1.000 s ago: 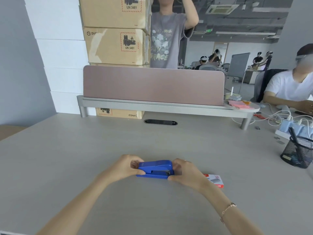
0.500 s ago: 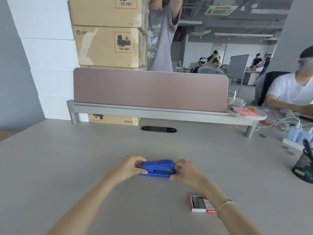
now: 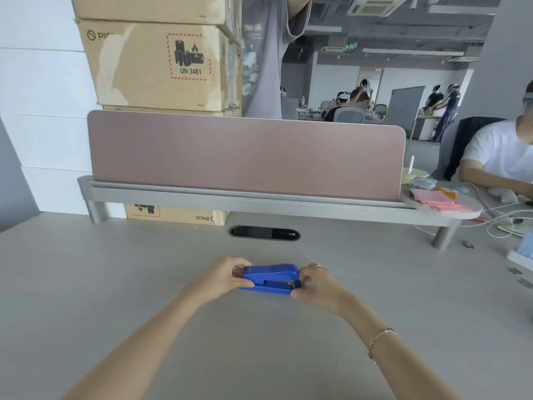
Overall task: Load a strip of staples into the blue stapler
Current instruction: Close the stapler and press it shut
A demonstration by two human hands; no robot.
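Note:
The blue stapler [image 3: 271,277] lies closed, lengthwise left to right, just above or on the grey desk [image 3: 115,284] in the middle of the head view. My left hand [image 3: 226,277] grips its left end with thumb and fingers. My right hand [image 3: 315,284] grips its right end, near the metal hinge part. The staple box and any strip of staples are out of view.
A pink divider panel [image 3: 245,157] on a grey shelf rail [image 3: 230,197] closes off the far side, with a black cable slot [image 3: 264,232] in front. Cardboard boxes [image 3: 161,64] are stacked behind. A seated person [image 3: 501,157] and cables [image 3: 501,220] lie at the right.
The camera has tilted up, so the staple box near my right forearm has left the view. Both hands keep their hold on the stapler in about the same place.

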